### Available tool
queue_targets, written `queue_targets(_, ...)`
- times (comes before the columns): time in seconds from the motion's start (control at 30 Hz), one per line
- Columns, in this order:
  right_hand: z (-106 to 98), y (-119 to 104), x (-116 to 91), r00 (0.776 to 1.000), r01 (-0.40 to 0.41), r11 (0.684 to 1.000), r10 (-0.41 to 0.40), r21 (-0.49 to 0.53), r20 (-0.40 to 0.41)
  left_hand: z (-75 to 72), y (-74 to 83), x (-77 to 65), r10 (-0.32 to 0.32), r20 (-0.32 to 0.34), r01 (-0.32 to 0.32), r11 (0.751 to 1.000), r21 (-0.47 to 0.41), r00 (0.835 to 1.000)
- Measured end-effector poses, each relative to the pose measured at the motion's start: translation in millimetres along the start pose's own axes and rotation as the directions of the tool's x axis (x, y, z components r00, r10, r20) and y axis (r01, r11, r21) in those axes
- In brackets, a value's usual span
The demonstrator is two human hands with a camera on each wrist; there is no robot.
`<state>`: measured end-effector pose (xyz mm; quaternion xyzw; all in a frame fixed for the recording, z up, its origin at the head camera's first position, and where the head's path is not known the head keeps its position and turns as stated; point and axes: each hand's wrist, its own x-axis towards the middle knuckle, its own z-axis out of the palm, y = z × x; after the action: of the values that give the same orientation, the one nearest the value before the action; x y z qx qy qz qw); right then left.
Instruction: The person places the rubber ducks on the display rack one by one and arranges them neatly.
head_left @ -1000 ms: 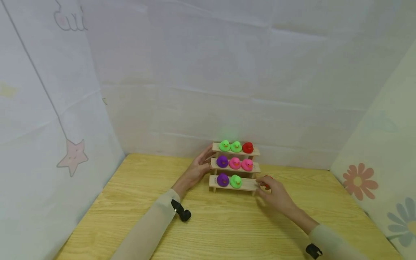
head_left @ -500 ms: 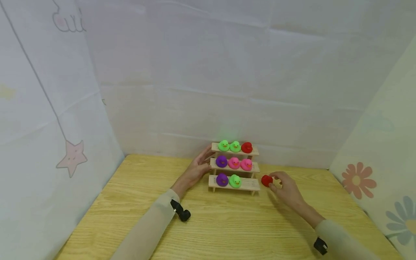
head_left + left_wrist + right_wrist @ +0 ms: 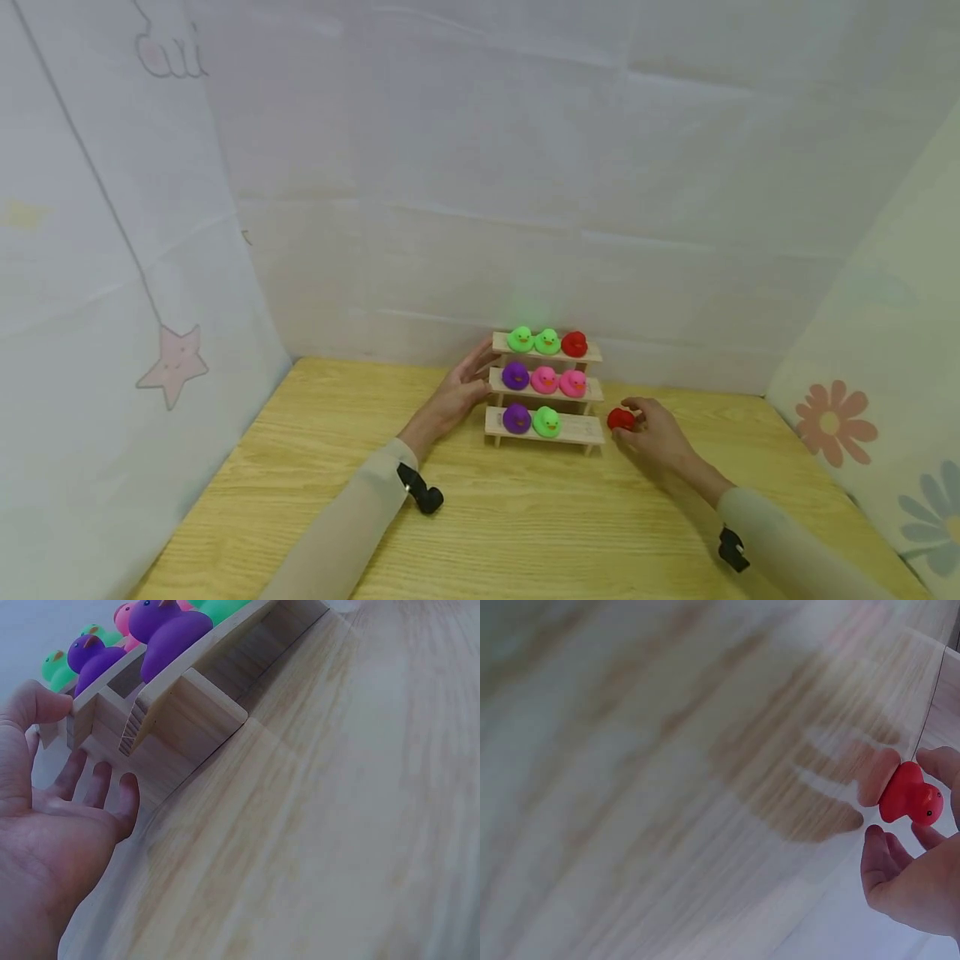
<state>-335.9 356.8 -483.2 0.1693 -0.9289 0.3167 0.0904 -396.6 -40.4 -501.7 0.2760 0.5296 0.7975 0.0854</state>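
Note:
A three-tier wooden stand [image 3: 573, 429] carries small rubber ducks. My left hand [image 3: 453, 396] rests against its left side. In the left wrist view the thumb [image 3: 52, 705] touches the end of the middle shelf [image 3: 79, 727], while the other fingers lie relaxed beside the stand. To the right of the bottom shelf, my right hand [image 3: 663, 437] pinches a red rubber duck [image 3: 620, 419]. The right wrist view shows this red duck [image 3: 906, 793] between thumb and finger, its base right at the tabletop and the remaining fingers apart from it.
On top sit two green ducks [image 3: 521, 339] and a red duck [image 3: 574, 344]. A purple duck [image 3: 516, 376] and two pink ducks [image 3: 545, 380] fill the middle. The bottom shelf holds another purple duck [image 3: 517, 419] and a green duck [image 3: 547, 422]. White cloth [image 3: 420, 208] hangs behind.
My right hand has moved right, away from the bottom shelf's end, and the red duck now shows between its thumb and finger. The left hand and stand keep their place.

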Motion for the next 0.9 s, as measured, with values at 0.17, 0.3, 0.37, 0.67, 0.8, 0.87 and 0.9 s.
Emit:
queue_targets(0.17,-1.4,1.4,1.1,0.998,-0.061,0.998,0.061,-0.013,0.014,3.7,1.4,1.8,0.002,0.004,-0.002,1.0,0.01,1.0)
queue_targets(0.3,-2.7,2.7,1.2,0.999,-0.051,0.999,0.051,-0.014,0.012,5.4,3.2,2.2,0.001,0.006,-0.001,1.0,0.005,1.0)
queue_targets(0.37,-2.6,3.9,1.6,0.999,-0.047,0.999,0.047,-0.018,0.01,5.4,3.4,2.2,0.002,0.011,-0.002,1.0,0.002,1.0)
queue_targets(0.67,-0.7,6.0,0.8,0.998,-0.055,0.998,0.055,-0.033,-0.005,4.6,2.4,1.0,0.009,0.018,-0.009,1.0,0.001,1.0)
queue_targets(0.8,-0.7,1.2,-1.9,0.998,-0.057,0.998,0.057,-0.034,-0.008,3.5,1.7,-0.3,0.019,0.018,-0.019,1.0,0.006,1.0)
queue_targets(0.87,-1.4,-2.7,-3.8,0.999,-0.043,0.999,0.043,-0.027,-0.008,2.2,0.7,-0.6,0.025,0.018,-0.025,1.0,0.007,1.0)
queue_targets(0.9,-1.7,-4.5,-4.6,0.999,-0.039,0.999,0.039,-0.021,-0.009,1.4,-0.1,-0.6,0.028,0.019,-0.028,1.0,0.009,0.999)
